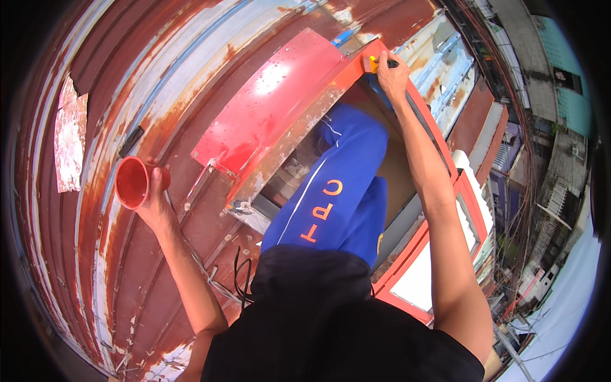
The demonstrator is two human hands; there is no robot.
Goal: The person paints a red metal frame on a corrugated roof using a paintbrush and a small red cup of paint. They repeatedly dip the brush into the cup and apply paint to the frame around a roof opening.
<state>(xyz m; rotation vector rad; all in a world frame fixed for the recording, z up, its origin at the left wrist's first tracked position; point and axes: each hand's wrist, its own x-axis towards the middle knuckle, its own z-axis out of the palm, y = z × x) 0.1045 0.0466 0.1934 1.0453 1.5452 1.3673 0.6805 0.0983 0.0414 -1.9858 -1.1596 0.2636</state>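
My left hand [154, 205] is closed around a red cup [132, 183], held over the rusty roof with its mouth turned toward me. The inside of the cup is red, like wet paint. At the far corner of an opening, my right hand [393, 79] grips a paintbrush [371, 64] with a dark handle and a yellow band. Its bristles rest at the red-painted frame [350, 73] of the opening. The left stretch of that frame is partly bare and weathered. My legs in blue trousers go down into the opening.
Rusty corrugated roof sheets [191, 63] spread to the left and ahead. A glossy red metal panel [267, 95] lies beside the frame. A dark stick-like object [132, 142] is near the cup. On the right, a red-framed white pane [414, 280] stands; wires and neighbouring buildings lie beyond.
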